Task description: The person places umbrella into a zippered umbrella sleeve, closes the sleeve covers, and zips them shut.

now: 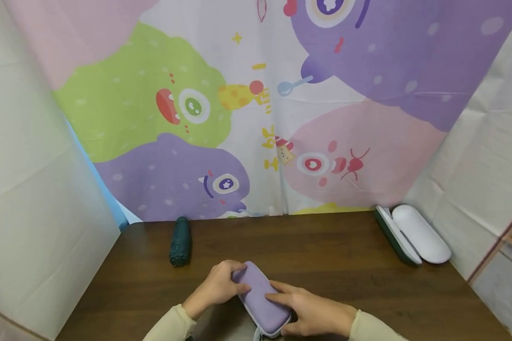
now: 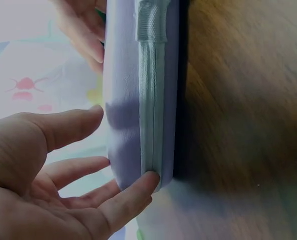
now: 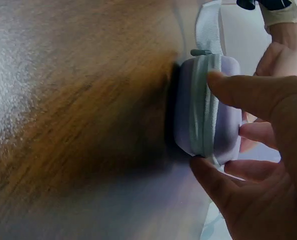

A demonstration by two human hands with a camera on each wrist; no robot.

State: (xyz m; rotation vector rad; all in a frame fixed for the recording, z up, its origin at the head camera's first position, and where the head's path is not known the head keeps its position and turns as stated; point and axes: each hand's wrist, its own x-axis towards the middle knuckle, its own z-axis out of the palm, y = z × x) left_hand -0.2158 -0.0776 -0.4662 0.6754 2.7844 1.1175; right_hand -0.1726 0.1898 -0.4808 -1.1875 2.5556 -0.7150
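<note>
In the head view, a purple case (image 1: 262, 299) is on or just above the desk (image 1: 333, 255), held by the fingers of the left hand (image 1: 219, 285) and right hand (image 1: 310, 310). Yellow lettering (image 1: 269, 135) behind runs sideways, too unclear to read. In the left wrist view, one fingertip touches the zipper (image 2: 152, 115). In the right wrist view, thumb and fingers span the end near the strap (image 3: 208, 27).

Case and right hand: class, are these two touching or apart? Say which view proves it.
Touching. The right wrist view shows it: the right hand has its thumb tip pressed to the zip of the case.
</note>
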